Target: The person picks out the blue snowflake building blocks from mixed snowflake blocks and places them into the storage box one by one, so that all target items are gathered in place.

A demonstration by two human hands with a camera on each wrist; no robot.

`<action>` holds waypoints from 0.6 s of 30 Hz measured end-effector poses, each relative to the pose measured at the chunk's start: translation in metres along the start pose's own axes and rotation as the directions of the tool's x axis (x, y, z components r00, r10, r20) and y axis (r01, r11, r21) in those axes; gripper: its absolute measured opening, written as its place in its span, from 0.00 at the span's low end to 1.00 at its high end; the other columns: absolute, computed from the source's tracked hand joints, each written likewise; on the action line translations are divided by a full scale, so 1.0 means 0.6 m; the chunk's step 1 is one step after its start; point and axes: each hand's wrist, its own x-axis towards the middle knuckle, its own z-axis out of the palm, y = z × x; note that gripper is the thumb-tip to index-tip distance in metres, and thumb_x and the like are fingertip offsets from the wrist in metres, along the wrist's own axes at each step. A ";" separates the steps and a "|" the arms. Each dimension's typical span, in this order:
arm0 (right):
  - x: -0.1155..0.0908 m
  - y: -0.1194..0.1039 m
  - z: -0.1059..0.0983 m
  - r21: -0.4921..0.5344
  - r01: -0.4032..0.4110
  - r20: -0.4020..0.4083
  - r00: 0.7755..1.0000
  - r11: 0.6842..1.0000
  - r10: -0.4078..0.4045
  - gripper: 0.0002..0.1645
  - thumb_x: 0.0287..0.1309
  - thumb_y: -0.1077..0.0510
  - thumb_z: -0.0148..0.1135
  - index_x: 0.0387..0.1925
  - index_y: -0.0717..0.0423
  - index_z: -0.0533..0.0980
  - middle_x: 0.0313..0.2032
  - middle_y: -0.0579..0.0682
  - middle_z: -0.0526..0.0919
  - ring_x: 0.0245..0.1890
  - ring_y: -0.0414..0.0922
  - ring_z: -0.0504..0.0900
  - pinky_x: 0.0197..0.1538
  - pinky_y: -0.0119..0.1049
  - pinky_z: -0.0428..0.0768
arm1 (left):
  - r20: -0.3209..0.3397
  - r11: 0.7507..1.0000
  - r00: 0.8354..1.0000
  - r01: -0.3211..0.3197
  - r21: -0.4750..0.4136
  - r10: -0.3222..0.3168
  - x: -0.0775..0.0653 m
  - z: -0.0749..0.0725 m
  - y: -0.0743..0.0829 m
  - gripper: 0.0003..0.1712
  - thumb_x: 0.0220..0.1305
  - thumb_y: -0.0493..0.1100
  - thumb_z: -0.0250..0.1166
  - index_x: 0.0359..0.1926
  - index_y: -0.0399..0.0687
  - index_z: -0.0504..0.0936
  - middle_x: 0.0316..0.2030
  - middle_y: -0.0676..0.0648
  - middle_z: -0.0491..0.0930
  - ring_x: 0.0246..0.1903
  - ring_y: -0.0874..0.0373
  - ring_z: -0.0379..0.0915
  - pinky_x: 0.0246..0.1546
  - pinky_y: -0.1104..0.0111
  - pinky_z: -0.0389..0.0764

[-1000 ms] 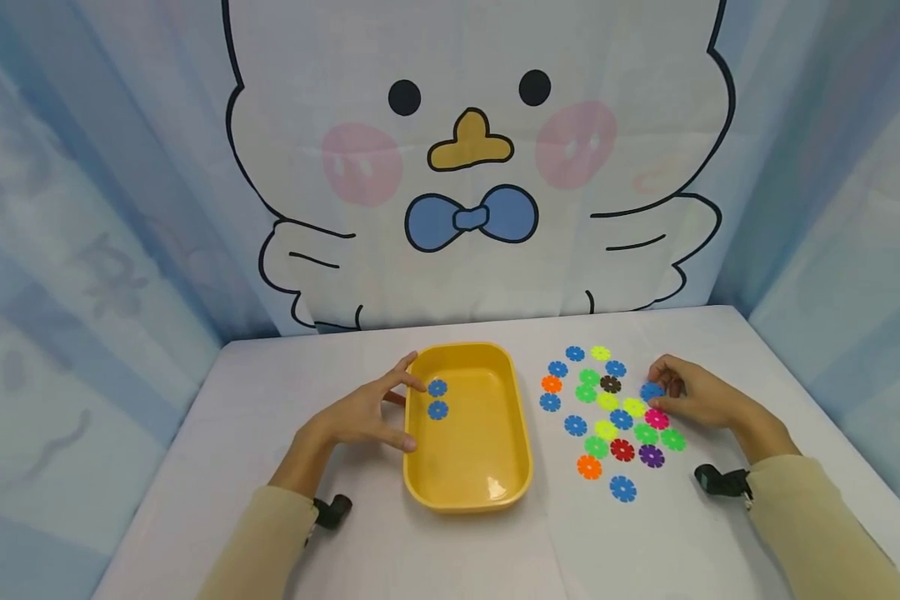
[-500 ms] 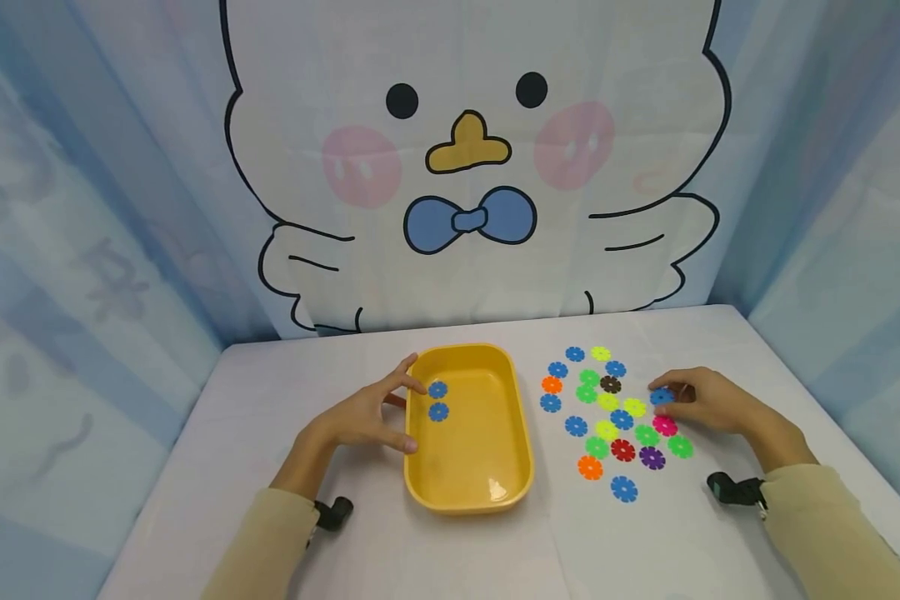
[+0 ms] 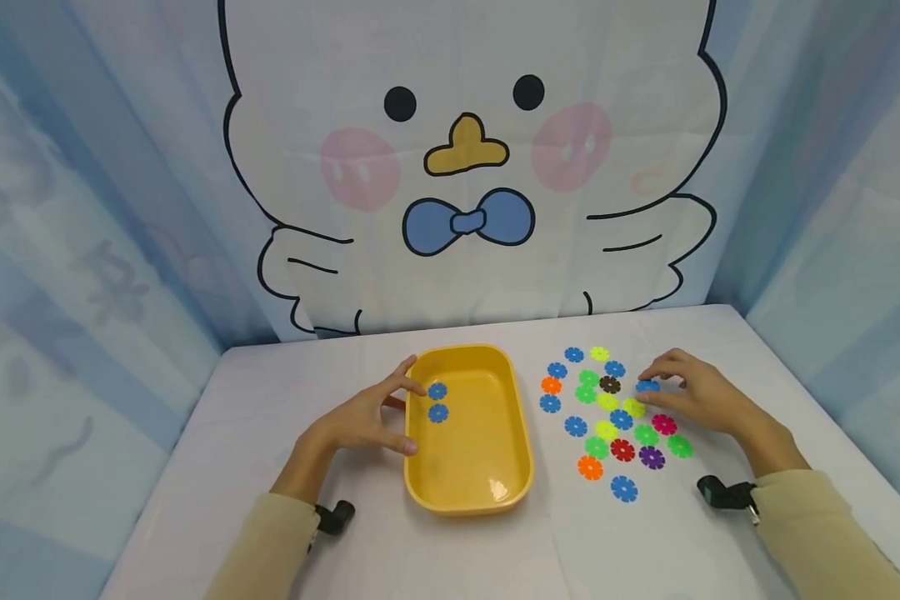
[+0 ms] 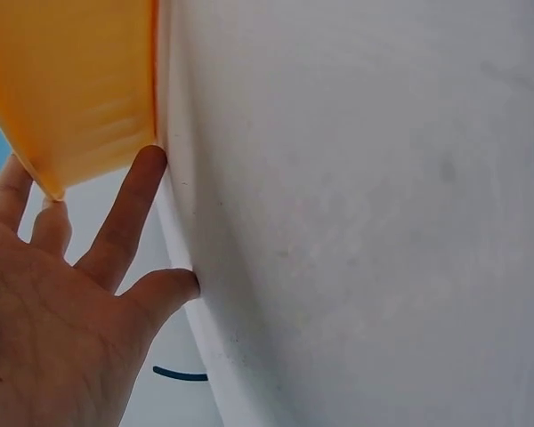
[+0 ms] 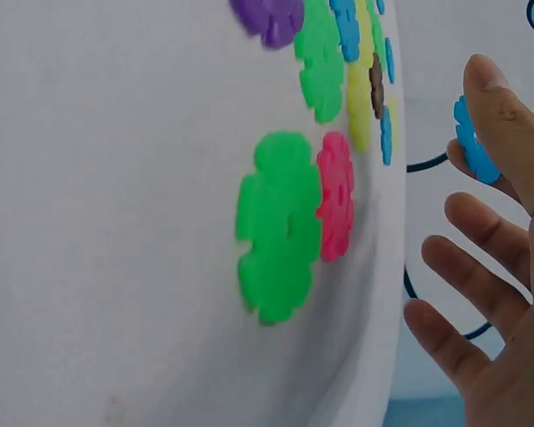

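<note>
Within the pinch of the right hand [image 3: 701,393], a blue disc [image 3: 648,386], left hand [image 3: 362,414] spread against the yellow tray [image 3: 468,471].

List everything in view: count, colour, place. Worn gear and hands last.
Table: 1, white, under the tray and discs
Tray: 1, yellow, on the table, between the hands
Discs in tray: 2, blue, far left part of the tray floor
Loose discs: 22 visible; 7 blue, 5 green, 4 yellow, 2 orange, 1 each red, pink, purple, dark brown; on the table, right of the tray
Held disc: 1, blue, off the table
Backdrop: 1, pale with a cartoon print, behind the table
Side curtains: 2, pale blue, left and right
Wrist cameras: 2, black, one per wrist
Sleeves: 2, beige, on the forearms
Left hand: 1, at the tray's left side
Right hand: 1, pinching the held disc
</note>
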 end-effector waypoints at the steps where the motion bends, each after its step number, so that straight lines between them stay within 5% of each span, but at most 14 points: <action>1: 0.002 -0.004 0.001 0.002 -0.002 0.000 1.000 1.000 0.002 0.23 0.59 0.43 0.74 0.50 0.53 0.84 0.55 0.59 0.78 0.58 0.62 0.76 0.58 0.67 0.78 | -0.001 1.000 1.000 -0.001 -0.003 0.001 0.000 0.000 0.000 0.43 0.48 0.57 0.83 0.64 0.61 0.74 0.82 0.63 0.36 0.62 0.49 0.74 0.67 0.42 0.72; 18: 0.018 -0.072 0.017 0.017 0.076 -0.014 0.997 0.997 -0.075 0.19 0.57 0.46 0.76 0.46 0.51 0.85 0.63 0.61 0.73 0.67 0.66 0.65 0.63 0.80 0.61 | -0.005 1.000 1.000 -0.006 -0.007 0.006 -0.003 -0.001 0.003 0.43 0.49 0.56 0.83 0.65 0.59 0.73 0.82 0.62 0.36 0.61 0.49 0.75 0.66 0.44 0.74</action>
